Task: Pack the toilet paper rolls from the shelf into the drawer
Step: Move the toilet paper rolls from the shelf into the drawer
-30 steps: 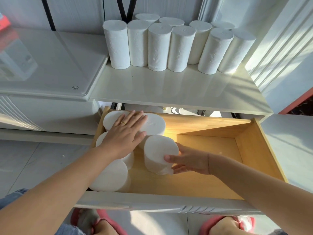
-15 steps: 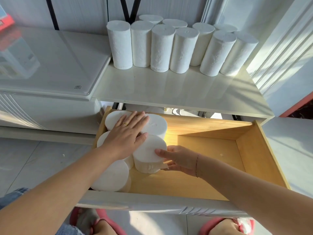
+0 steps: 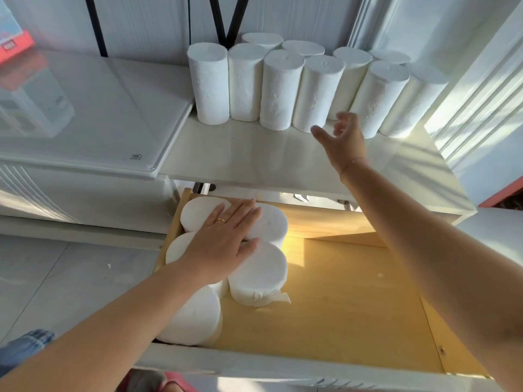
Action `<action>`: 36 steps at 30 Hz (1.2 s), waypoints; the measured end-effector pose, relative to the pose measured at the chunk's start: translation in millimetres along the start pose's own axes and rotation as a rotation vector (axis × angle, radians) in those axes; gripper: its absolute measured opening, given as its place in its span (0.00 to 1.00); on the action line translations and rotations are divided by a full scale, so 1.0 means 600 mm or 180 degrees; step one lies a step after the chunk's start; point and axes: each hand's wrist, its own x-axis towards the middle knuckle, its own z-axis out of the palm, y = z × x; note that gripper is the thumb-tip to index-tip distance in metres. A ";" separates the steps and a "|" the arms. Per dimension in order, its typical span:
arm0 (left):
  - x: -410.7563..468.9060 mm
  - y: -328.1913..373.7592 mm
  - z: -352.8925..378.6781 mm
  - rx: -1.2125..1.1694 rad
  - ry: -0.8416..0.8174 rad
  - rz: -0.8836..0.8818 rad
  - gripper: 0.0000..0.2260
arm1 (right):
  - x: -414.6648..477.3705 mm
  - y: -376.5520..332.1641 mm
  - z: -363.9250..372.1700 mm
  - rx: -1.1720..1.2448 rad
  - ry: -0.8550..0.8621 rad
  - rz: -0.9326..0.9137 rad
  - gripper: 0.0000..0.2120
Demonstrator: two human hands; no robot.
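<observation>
Several white toilet paper rolls [image 3: 317, 91] stand upright in two rows at the back of the white shelf [image 3: 254, 157]. Below it the wooden drawer [image 3: 353, 306] is pulled out, with several rolls [image 3: 260, 273] standing on end in its left part. My left hand [image 3: 223, 241] lies flat, fingers spread, on top of those rolls. My right hand [image 3: 342, 137] is raised over the shelf, open and empty, just in front of the front row of rolls and not touching them.
A glossy white cabinet top [image 3: 85, 114] adjoins the shelf on the left, with a red-edged box [image 3: 14, 43] at its far corner. Black cables [image 3: 226, 18] hang behind the rolls. The drawer's right half shows bare wood. White wall panels [image 3: 481, 80] rise on the right.
My right hand has let go of the roll it pushed against the others in the drawer and has risen to the shelf. The left hand has stayed flat on the rolls.
</observation>
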 end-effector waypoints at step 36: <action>0.037 0.011 0.003 0.0135 0.0039 0.0104 0.29 | 0.109 -0.010 0.072 0.0881 0.0578 -0.0205 0.42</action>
